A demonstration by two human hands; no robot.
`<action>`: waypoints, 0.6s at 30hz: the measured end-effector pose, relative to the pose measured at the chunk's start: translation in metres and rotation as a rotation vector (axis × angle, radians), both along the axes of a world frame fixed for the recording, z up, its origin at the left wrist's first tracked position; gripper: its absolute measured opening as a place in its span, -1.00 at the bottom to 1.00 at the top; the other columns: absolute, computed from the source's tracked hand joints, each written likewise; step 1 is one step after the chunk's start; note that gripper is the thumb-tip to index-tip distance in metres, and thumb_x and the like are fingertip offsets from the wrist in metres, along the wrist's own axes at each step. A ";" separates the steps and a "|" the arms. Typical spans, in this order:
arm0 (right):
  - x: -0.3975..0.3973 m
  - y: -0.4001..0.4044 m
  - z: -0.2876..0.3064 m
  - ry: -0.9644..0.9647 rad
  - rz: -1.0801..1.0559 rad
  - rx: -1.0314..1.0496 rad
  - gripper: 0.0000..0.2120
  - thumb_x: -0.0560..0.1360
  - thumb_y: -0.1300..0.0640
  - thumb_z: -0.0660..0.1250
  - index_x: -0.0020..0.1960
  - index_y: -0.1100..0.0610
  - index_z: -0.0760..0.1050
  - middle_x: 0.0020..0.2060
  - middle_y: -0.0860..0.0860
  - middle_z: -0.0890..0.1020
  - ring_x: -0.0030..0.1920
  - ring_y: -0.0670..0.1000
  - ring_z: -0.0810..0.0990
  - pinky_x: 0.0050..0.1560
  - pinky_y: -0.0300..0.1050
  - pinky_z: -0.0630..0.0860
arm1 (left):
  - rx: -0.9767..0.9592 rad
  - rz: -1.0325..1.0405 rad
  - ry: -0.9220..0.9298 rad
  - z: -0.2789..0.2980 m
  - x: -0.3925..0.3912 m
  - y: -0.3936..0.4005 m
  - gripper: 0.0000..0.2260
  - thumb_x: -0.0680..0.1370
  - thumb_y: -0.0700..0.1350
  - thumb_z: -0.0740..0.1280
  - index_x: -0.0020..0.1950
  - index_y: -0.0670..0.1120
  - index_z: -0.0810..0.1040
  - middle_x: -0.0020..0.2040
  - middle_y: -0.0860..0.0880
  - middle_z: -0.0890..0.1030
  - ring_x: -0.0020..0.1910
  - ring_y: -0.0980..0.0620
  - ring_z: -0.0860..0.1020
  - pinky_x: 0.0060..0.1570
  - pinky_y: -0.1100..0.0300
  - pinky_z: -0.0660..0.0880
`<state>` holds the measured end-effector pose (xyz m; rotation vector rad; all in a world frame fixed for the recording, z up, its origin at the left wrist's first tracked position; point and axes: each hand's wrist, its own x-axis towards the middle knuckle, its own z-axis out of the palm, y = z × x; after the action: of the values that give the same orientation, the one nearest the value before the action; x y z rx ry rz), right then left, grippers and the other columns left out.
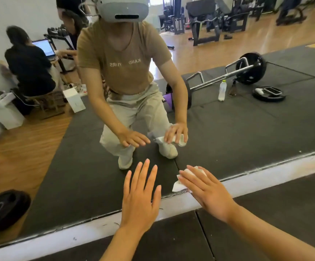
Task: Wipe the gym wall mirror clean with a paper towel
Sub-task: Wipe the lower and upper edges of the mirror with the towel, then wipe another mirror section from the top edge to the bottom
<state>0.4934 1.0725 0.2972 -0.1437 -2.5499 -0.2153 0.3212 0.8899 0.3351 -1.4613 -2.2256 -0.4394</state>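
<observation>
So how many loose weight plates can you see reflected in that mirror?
2, not counting those on the bar: one weight plate at lower left, another plate at right carrying a phone. Others may be hidden.

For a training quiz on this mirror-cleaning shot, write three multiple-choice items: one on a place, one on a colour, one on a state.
1. Where is the paper towel?
A. On the floor mat
B. Under the right hand, against the mirror's lower part
C. In the left hand

2. What colour is the paper towel?
A. White
B. Blue
C. Brown

3. How is the left hand?
A. Closed in a fist
B. Gripping a bottle
C. Open, fingers straight

Answers: B, the right hand presses it flat on the mirror near the bottom edge; A, its visible corners are white; C, its fingers are spread straight and hold nothing.
</observation>
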 end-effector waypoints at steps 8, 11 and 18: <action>0.045 0.000 0.225 0.030 0.009 -0.118 -0.67 0.64 0.08 0.18 0.36 0.12 0.49 0.27 0.04 0.61 0.29 0.12 0.57 0.19 0.03 0.53 | -0.089 -0.082 -0.098 0.206 0.044 -0.002 -0.55 0.64 0.14 0.13 0.37 -0.06 0.57 0.46 -0.07 0.46 0.48 -0.04 0.38 0.54 0.05 0.03; 0.060 0.008 0.314 0.061 0.040 -0.112 -0.73 0.63 0.11 0.21 0.23 0.13 0.59 0.14 0.02 0.65 0.18 0.10 0.61 0.02 0.03 0.59 | -0.042 -0.101 -0.112 0.293 0.057 0.008 -0.55 0.64 0.15 0.14 0.36 -0.07 0.58 0.44 -0.07 0.49 0.47 -0.03 0.39 0.55 0.05 0.05; 0.082 0.044 0.498 0.086 0.140 0.053 -0.68 0.72 0.06 -0.05 0.24 0.09 0.45 0.04 0.03 0.64 0.06 0.09 0.60 -0.03 -0.03 0.54 | 0.104 -0.149 -0.051 0.465 0.079 0.044 -0.55 0.63 0.15 0.14 0.34 -0.09 0.58 0.40 -0.08 0.53 0.43 -0.05 0.44 0.50 -0.01 0.15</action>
<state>0.5759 1.1163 0.7949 0.0450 -2.4547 -0.2181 0.3998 0.9340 0.7998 -1.5822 -2.1066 -0.6371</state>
